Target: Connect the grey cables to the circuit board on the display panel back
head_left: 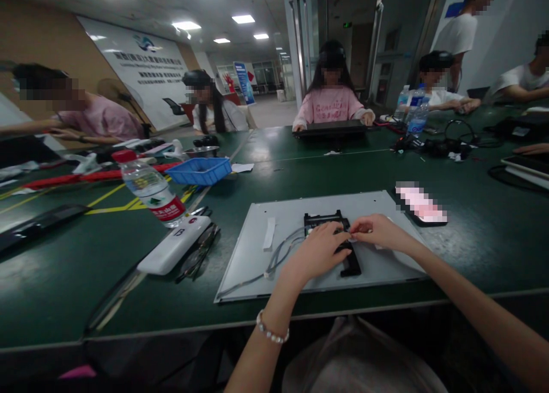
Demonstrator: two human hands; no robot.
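A silver-grey panel lies flat on the green table, with a black bracket-like part on its middle. My left hand rests over that black part, fingers apart and pointing right, covering much of it. Close to those fingertips, my right hand is pinched at the black part's right edge; whatever small thing it may hold is too hidden to make out. Grey cables run from beneath my left hand to the panel's lower left corner. A white strip lies on the panel's left side.
Left of the panel are a white power bank, glasses, a red-capped bottle and a blue tray. A phone lies to the right. Across the table, a person holds a dark panel; others sit nearby.
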